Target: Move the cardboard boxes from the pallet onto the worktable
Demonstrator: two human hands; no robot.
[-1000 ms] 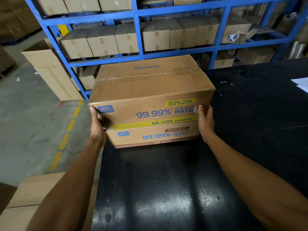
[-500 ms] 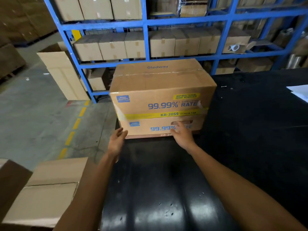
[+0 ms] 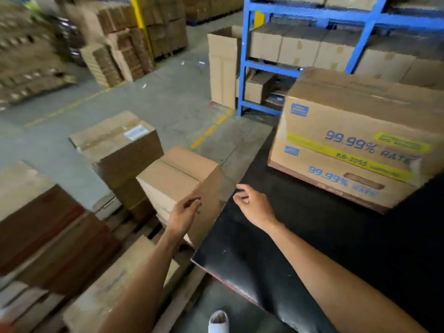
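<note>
While both hands hang free, I size up the next carton. My left hand [image 3: 183, 216] hovers in front of the plain box [image 3: 177, 181] standing on the pallet [image 3: 134, 230], its fingers [image 3: 195, 203] loosely curled round nothing; my right hand [image 3: 254, 207] floats over the near edge of the black surface [image 3: 312, 248], its fingers relaxed and holding nothing too. Two printed boxes [image 3: 355, 145] already sit stacked on that surface, well apart from the plain one. I judge the plain box to be stiff corrugated board with a taped top seam, dry and not slippery, probably of fair weight if full. My best hold looks to be palms flat on opposite side walls, low down, with fingers hooked under the bottom edges, not on the taped flaps. More cartons [image 3: 120, 143] stand behind it.
</note>
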